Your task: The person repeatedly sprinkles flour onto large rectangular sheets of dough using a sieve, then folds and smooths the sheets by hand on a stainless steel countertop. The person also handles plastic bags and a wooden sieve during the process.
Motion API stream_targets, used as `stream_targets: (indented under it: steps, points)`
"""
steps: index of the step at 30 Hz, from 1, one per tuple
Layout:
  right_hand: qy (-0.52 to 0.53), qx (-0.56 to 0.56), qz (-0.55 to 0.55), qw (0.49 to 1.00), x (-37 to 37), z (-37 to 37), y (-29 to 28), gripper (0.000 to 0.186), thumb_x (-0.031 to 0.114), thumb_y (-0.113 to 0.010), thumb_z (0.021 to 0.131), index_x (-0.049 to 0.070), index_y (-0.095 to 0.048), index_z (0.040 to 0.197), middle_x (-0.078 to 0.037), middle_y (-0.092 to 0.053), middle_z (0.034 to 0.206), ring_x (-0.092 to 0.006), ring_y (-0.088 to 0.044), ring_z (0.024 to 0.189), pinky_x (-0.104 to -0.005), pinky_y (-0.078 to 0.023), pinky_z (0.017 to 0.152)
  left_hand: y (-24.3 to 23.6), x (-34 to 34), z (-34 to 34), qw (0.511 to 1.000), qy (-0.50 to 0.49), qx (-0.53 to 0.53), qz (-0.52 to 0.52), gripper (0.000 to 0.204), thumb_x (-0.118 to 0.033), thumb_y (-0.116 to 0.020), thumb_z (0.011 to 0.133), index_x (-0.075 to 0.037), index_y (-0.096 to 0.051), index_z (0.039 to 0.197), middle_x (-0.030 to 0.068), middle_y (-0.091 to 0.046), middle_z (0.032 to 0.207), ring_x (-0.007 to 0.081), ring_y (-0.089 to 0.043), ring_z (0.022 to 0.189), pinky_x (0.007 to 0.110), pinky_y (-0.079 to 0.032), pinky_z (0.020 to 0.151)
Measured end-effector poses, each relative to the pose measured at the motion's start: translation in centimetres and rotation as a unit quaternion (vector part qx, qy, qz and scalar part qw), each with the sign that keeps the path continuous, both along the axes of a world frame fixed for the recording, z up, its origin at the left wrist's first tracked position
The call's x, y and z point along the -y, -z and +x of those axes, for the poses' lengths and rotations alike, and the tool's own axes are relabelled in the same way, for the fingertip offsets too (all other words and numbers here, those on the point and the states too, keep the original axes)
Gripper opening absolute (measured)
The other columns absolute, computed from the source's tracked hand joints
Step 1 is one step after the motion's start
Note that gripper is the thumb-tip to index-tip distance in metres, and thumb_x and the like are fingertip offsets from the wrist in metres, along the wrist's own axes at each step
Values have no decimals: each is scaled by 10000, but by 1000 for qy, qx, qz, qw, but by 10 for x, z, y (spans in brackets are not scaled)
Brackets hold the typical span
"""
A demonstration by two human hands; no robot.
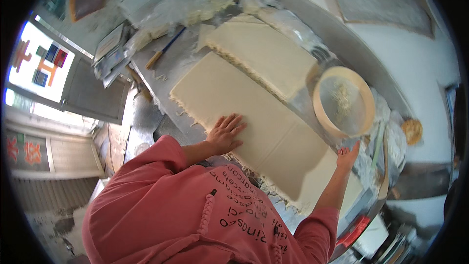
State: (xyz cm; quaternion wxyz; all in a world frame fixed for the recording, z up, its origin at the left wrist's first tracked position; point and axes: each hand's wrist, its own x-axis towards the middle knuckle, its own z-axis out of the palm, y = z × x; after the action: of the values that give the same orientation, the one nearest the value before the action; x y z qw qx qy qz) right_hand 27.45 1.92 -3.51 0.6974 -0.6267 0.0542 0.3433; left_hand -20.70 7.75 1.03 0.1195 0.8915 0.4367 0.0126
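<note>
Spreading across the tabletop (176, 64), a long pale-cream sheet (266, 112), dough-like by its look, lies flat and slantwise in front of the person. Its upper face is smooth and matt, with faint straight lines running across it past the middle, and a soft shadow darkens part of the right half. The long edge nearest the person is ragged, fringed with thin, curling strands that hang loose, while the far edge runs much straighter.

The left grip (227, 134) is released: its palm lies down on the sheet near that fringed edge, fingers spread, holding nothing. The right grip (348, 156) is at the far edge, toward the right end, with its fingers foreshortened; whether it grasps the sheet or only touches it, I cannot tell.

Behind lies a second sheet (266, 51) of the same colour, its near edge frayed as well. Just beyond the right grip stands a round sieve (320, 105) with pale shreds (343, 97) on its mesh. A blue-handled brush (166, 49) rests toward the left.
</note>
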Motion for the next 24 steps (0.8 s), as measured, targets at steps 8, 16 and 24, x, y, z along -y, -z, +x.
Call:
stream_targets:
  steps: [8,16,24]
  points:
    - [-49,-59,-8,997,-63,15,17,666,498,-564,785,75,-389,1269,-156,-484,1169,-349,-485,1027,-519,-413,814,7,-32,-91,986,-163,0,40,643,-429,-524,829,-176,-312,1382,112,-224,1459,280,-157,1363,468,-131,1096]
    - [-53,80,-26,995,26,-92,-87,709,549,-558,799,114,-354,1320,-164,-453,1242,-341,-545,961,-509,-512,701,17,-86,-169,975,-161,121,91,525,-367,-504,846,-96,-433,1290,129,-379,1365,312,-348,1259,455,-265,1032]
    - [-221,28,-8,975,-92,-386,-62,567,495,-534,844,157,-346,1258,-95,-504,961,-263,-584,725,-411,-507,549,-1,-201,-184,632,-312,643,-299,643,-538,-330,910,-110,-308,1390,62,-280,1454,191,-249,1334,407,-156,1071]
